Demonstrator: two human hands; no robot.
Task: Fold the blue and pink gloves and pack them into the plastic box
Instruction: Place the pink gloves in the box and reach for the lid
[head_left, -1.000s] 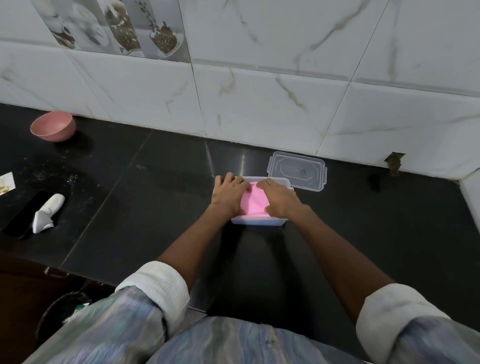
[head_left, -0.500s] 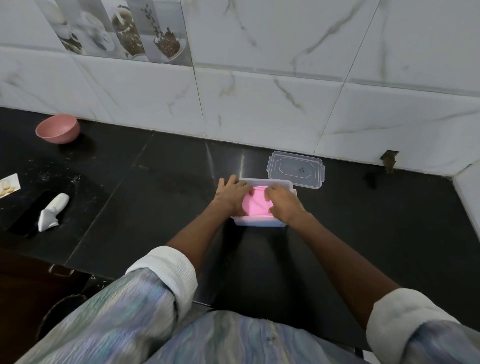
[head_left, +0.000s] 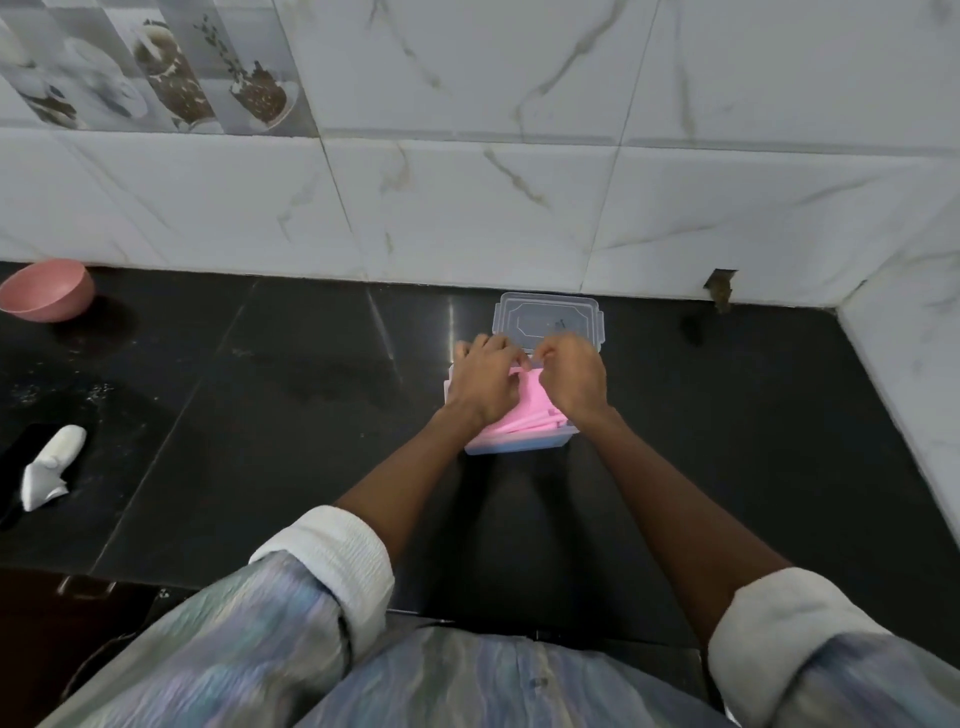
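Both hands are down in the plastic box (head_left: 514, 446), which sits on the dark worktop (head_left: 291, 395) just in front of the tiled wall. The left hand (head_left: 480, 382) lies over the left part of the box with its fingers (head_left: 485, 345) curled at the far edge; the right hand (head_left: 574, 376) is bunched over the right part, its fingers (head_left: 550, 349) drawn narrow as though pinching the far edge of the pink gloves (head_left: 524, 415). How firm that pinch is cannot be told, since the knuckles hide the tips. The pink gloves lie folded in layers inside the box, their near edges showing above the rim. A pale blue band shows through the front wall beneath the pink, probably the blue gloves already at the bottom, though this is not certain.

The step in hand looks like the last tucking of the pink layer so that it sits below the rim. The clear lid (head_left: 548, 321) lies flat on the worktop just behind the box, touching or nearly touching it. The next move likely calls for pressing the raised near folds flat, then freeing 1 hand to fetch the lid while the other keeps the stack down
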